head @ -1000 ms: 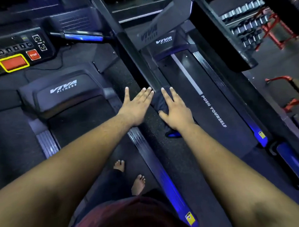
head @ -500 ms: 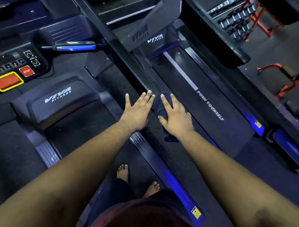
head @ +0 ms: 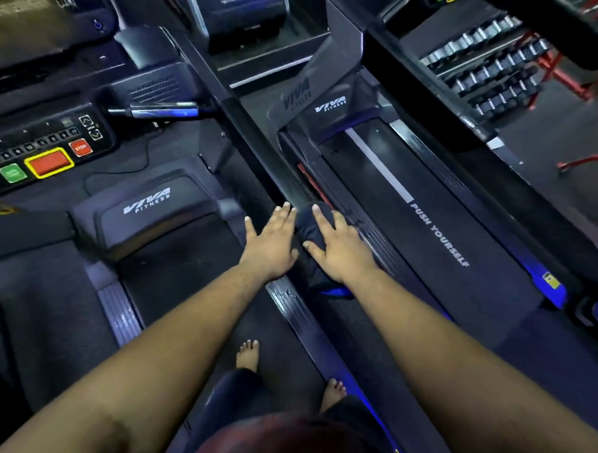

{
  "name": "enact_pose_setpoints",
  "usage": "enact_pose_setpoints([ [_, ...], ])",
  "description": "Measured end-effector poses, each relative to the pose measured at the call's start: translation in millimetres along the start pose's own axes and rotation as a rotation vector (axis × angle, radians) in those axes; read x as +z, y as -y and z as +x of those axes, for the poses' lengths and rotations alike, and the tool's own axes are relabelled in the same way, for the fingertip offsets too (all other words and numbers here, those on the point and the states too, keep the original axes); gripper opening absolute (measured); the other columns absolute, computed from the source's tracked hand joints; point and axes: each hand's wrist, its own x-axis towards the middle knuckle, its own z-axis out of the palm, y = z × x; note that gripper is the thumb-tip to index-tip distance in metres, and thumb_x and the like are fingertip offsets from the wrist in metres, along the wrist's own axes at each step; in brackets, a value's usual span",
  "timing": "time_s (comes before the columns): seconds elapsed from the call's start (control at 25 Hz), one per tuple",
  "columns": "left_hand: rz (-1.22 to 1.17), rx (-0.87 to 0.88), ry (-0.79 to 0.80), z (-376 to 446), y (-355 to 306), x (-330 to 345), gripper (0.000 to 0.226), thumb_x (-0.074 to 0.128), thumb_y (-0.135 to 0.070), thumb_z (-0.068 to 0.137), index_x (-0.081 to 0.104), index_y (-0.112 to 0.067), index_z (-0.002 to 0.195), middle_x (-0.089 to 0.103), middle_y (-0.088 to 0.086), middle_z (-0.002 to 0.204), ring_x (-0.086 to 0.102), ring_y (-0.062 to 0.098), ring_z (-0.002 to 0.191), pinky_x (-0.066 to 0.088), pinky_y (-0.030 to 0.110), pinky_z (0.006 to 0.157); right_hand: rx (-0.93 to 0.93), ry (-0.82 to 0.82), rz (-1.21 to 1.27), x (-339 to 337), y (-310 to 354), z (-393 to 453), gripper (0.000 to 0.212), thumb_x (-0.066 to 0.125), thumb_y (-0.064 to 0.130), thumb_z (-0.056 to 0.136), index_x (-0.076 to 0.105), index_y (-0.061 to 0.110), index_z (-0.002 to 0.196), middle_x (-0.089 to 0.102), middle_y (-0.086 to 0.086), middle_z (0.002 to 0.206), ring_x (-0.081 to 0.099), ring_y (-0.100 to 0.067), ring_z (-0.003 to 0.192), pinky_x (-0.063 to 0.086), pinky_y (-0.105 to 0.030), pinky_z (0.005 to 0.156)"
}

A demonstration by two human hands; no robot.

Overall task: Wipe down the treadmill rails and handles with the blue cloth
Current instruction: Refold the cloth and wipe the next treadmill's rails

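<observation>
Head view: right hand [head: 339, 250], fingers flat and spread, presses the cloth [head: 312, 249] onto the side rail [head: 377, 236]; cloth lies under the palm, bunched past the fingertips. Left hand [head: 271, 243] rests flat, fingers splayed, just beside, holding nothing. Judged mid-task: rail stretch beyond the fingertips and handle [head: 164, 110] look unwiped.

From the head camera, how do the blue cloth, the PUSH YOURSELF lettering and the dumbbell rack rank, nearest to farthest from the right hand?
1. Blue cloth, pressed under the right hand.
2. PUSH YOURSELF lettering, on the belt to its right.
3. Dumbbell rack, far upper right.
</observation>
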Motion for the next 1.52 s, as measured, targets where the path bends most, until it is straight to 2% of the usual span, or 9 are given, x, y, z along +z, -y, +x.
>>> enact_pose_setpoints([
  [0.12, -0.089, -0.073, 0.03, -21.0, -25.9, 5.7, 0.073, 0.044, -0.031, 0.096, 0.008, -0.018, 0.159, -0.004, -0.004, 0.167, -0.004, 0.013, 0.153, -0.005, 0.067, 0.114, -0.07, -0.022, -0.078, 12.7, -22.6, -51.5, 0.074, 0.044, 0.061, 0.095, 0.007, 0.041, 0.156, 0.02, -0.012, 0.161, 0.043, -0.038, 0.128, 0.049, -0.053, 0.092],
  [0.2, -0.105, -0.094, 0.051, -37.1, -48.1, 15.3, 0.068, 0.039, -0.032, 0.099, 0.011, -0.019, 0.159, 0.002, -0.004, 0.167, -0.001, 0.012, 0.153, -0.006, 0.066, 0.115, -0.116, -0.004, -0.097, 8.5, -39.0, -68.6, 0.073, 0.044, 0.06, 0.095, 0.006, 0.042, 0.155, 0.017, -0.011, 0.162, 0.041, -0.036, 0.13, 0.048, -0.051, 0.094],
  [0.4, -0.27, -0.21, -0.036, -51.0, -69.7, 17.3, 0.067, 0.036, -0.035, 0.099, 0.01, -0.02, 0.159, 0.006, -0.007, 0.167, 0.003, 0.01, 0.153, -0.003, 0.063, 0.118, -0.153, 0.064, -0.066, -9.6, -33.7, -47.5, 0.068, 0.042, 0.054, 0.098, 0.006, 0.044, 0.155, 0.004, -0.007, 0.166, 0.029, -0.033, 0.14, 0.04, -0.055, 0.102],
  [0.56, -0.322, -0.275, -0.098, -36.0, -48.9, 7.0, 0.068, 0.037, -0.035, 0.099, 0.009, -0.02, 0.159, 0.006, -0.005, 0.167, 0.003, 0.011, 0.153, -0.002, 0.062, 0.118, -0.139, 0.113, 0.016, -11.2, -15.3, -3.5, 0.069, 0.042, 0.05, 0.099, 0.003, 0.045, 0.155, -0.005, -0.002, 0.167, 0.02, -0.033, 0.146, 0.038, -0.058, 0.104],
  [0.72, -0.384, -0.307, -0.143, 1.7, -19.6, -5.4, 0.067, 0.035, -0.035, 0.1, 0.006, -0.02, 0.159, 0.002, -0.005, 0.167, 0.002, 0.011, 0.153, -0.003, 0.059, 0.119, -0.173, 0.096, 0.042, -6.4, 4.7, 49.5, 0.073, 0.044, 0.048, 0.098, -0.002, 0.045, 0.154, -0.009, 0.0, 0.167, 0.015, -0.035, 0.149, 0.041, -0.06, 0.103],
  [1.0, -0.474, -0.41, -0.227, 67.4, 52.0, -30.5, 0.064, 0.034, -0.036, 0.104, 0.005, -0.021, 0.159, 0.0, -0.008, 0.167, 0.002, 0.01, 0.153, -0.001, 0.058, 0.121, -0.239, 0.065, 0.029, -10.7, 56.1, 176.6, 0.075, 0.047, 0.045, 0.095, 0.002, 0.043, 0.155, -0.006, -0.002, 0.167, 0.025, -0.037, 0.14, 0.041, -0.057, 0.104],
  [1.16, -0.481, -0.42, -0.256, 74.0, 66.5, -33.4, 0.064, 0.033, -0.037, 0.103, 0.006, -0.021, 0.159, 0.001, -0.008, 0.167, 0.003, 0.01, 0.153, 0.0, 0.059, 0.121, -0.261, 0.088, 0.086, -16.2, 70.7, 216.7, 0.074, 0.049, 0.049, 0.095, 0.007, 0.043, 0.156, -0.002, -0.003, 0.167, 0.029, -0.038, 0.14, 0.04, -0.053, 0.108],
  [1.28, -0.496, -0.406, -0.231, 61.2, 58.5, -25.6, 0.063, 0.032, -0.039, 0.104, 0.006, -0.022, 0.159, 0.002, -0.008, 0.167, 0.003, 0.01, 0.153, 0.0, 0.059, 0.121, -0.278, 0.08, 0.143, -14.2, 53.2, 184.1, 0.072, 0.049, 0.05, 0.096, 0.011, 0.042, 0.156, -0.003, -0.001, 0.167, 0.029, -0.037, 0.141, 0.04, -0.054, 0.107],
  [1.52, -0.508, -0.387, -0.14, 6.8, 12.1, 5.7, 0.065, 0.028, -0.047, 0.104, 0.007, -0.021, 0.159, 0.005, -0.006, 0.167, 0.004, 0.011, 0.153, -0.001, 0.055, 0.122, -0.286, 0.086, 0.094, -0.6, -7.7, 54.2, 0.072, 0.048, 0.052, 0.095, 0.008, 0.046, 0.154, -0.006, 0.004, 0.167, 0.03, -0.034, 0.139, 0.048, -0.056, 0.097],
])
